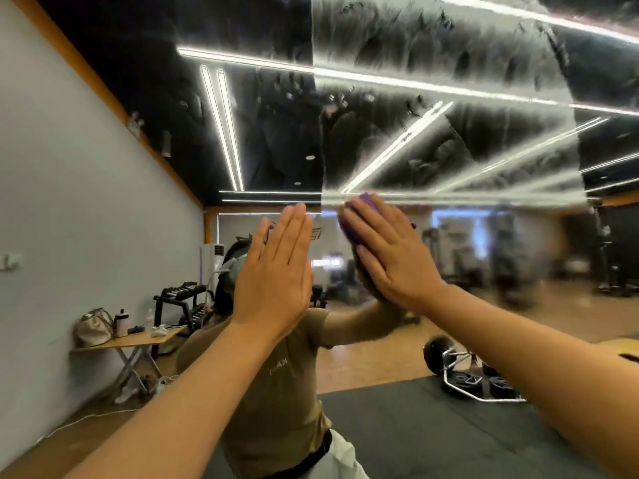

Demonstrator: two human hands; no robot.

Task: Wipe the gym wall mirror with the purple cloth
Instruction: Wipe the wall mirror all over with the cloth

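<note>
From the head cam, both arms were up against the gym wall mirror [449,98]. The right hand [390,250] had flat fingers pressing the purple cloth [363,209] onto the glass, no curled grip, right below a smeary, streaky patch. The left hand [276,267] was laid flat and open just beside it, holding nothing. A bench [138,342] with a bag [94,327] showed in the reflection.

- Both forearms [193,392] bare, no sleeves, watch or rings on hands [273,271].
- Mirror refl.: short-sleeved olive-khaki T-shirt [276,392] w/ small pale chest lettering, black waistband, white trousers [340,458], head-worn camera rig [230,267].
</note>
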